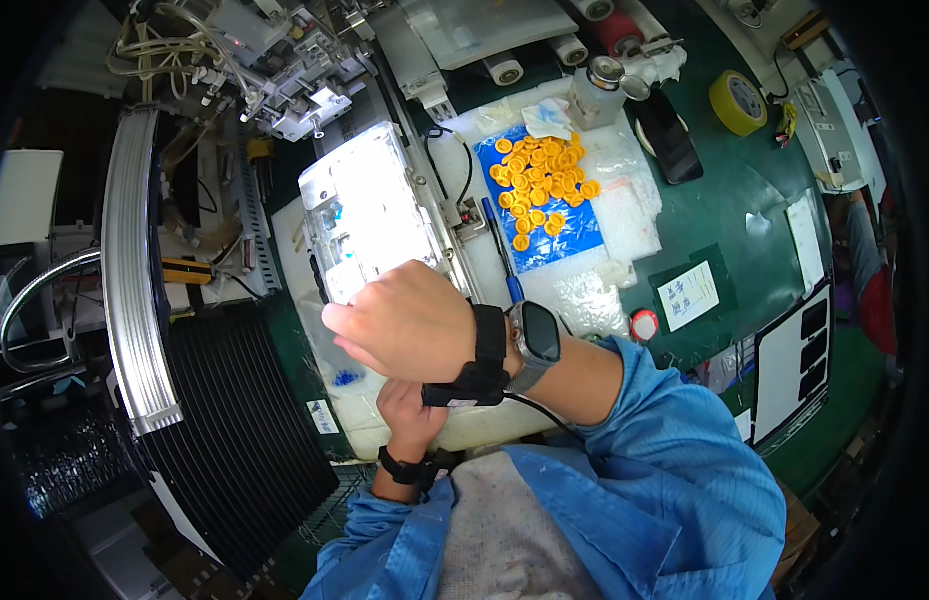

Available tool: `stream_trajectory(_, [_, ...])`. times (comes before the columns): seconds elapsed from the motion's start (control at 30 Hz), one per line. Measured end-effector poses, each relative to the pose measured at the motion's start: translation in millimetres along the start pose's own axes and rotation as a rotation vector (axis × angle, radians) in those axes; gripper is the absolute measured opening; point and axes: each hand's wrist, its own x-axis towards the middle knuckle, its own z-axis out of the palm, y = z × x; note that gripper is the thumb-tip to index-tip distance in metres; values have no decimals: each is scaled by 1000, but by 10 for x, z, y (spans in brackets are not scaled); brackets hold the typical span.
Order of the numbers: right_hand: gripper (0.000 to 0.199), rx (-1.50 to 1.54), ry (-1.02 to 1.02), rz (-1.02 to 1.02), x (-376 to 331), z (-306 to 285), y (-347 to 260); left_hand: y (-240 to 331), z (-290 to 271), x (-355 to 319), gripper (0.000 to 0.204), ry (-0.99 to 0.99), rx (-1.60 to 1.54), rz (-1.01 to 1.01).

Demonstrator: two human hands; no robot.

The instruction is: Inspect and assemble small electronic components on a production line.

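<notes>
My right hand [410,318] is closed in front of the near edge of a brightly lit white panel [370,215]. Its fingers curl down and away, so whatever they hold is hidden. Just below, my left hand [410,412] is partly covered by my right wrist. Its fingers are bent inward, and I cannot make out what is in them. A black strap [480,355] and a smartwatch [536,333] sit on my right wrist; another black strap [405,467] is on my left. Small blue bits [345,378] lie left of my hands.
Rolled yellow finger cots [535,175] lie on a blue sheet [565,250], with a blue pen [513,285] beside it. Farther right are a phone [673,140], yellow tape roll [738,103] and paper label [689,296]. Machinery [305,95] stands behind; a black ribbed cover [230,430] is left.
</notes>
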Motion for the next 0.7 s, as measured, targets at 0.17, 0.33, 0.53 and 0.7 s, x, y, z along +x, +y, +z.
stream_trajectory(0.17, [18, 4, 3, 2, 4, -16, -11, -3, 0, -10, 20, -11, -16, -8])
stream_trajectory(0.33, [18, -1, -5, -4, 2, 3, 4, -26, 2, -16, 19, -10, -20, -9])
stream_trajectory(0.53, [17, 1, 1, 4, 3, 10, -6, -27, 2, -21, 19, -10, -23, -3])
stream_trajectory(0.7, [18, 8, -3, -4, 0, 5, 3, -14, 5, -12, 20, 2, -17, -9])
